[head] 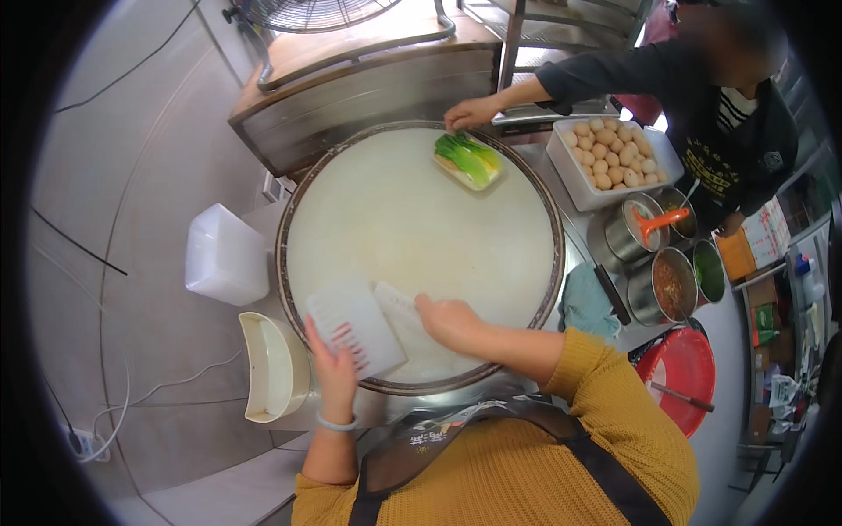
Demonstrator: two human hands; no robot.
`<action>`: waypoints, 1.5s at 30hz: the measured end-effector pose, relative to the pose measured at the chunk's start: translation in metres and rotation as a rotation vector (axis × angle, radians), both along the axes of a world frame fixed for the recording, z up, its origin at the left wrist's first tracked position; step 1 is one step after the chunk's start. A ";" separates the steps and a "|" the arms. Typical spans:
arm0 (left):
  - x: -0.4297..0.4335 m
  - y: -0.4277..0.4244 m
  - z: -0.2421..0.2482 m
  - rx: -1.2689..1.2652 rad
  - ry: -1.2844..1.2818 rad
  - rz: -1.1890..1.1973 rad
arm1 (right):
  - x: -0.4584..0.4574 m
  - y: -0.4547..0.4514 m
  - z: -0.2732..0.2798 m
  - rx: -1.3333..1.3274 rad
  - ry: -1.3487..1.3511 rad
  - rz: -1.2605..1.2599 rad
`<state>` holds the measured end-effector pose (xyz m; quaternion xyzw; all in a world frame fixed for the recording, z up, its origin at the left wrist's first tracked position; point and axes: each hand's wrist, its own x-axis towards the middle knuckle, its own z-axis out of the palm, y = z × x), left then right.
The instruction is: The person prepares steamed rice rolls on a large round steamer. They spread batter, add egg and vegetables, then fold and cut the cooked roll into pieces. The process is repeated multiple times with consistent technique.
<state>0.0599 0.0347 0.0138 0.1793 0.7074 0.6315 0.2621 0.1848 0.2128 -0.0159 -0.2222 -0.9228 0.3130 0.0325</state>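
Note:
My left hand (339, 375) grips a translucent white plastic box or tray (358, 325), tilted over the near left part of a large round pan (284, 263). A row of slot-like marks runs along the box; motion blurs its detail. In my right hand (450, 323) is a flat white tool (396, 304), perhaps a scraper, blurred and partly covered by my fingers. It lies close to the box's right edge. Pale, creamy white fills the pan inside its dark rim. At the far right of the pan sits a tray of green leafy vegetables (470, 161).
A co-worker's hand (472, 113) reaches to the vegetables. Rightward stand an egg bin (579, 177), several metal pots (648, 296), a teal cloth (585, 299) and a red basin (700, 368). Leftward are a stack of translucent containers (223, 256) and a curved cream bin (299, 368).

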 end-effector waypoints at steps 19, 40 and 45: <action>-0.090 -0.032 -0.017 0.098 -0.125 0.311 | -0.011 0.094 0.013 0.443 -0.197 -0.331; -0.126 -0.045 -0.026 0.258 0.030 0.482 | -0.163 0.103 0.030 0.056 -0.215 0.558; -0.122 -0.059 -0.018 0.239 -0.050 0.568 | -0.201 0.252 0.027 0.773 -0.131 -0.288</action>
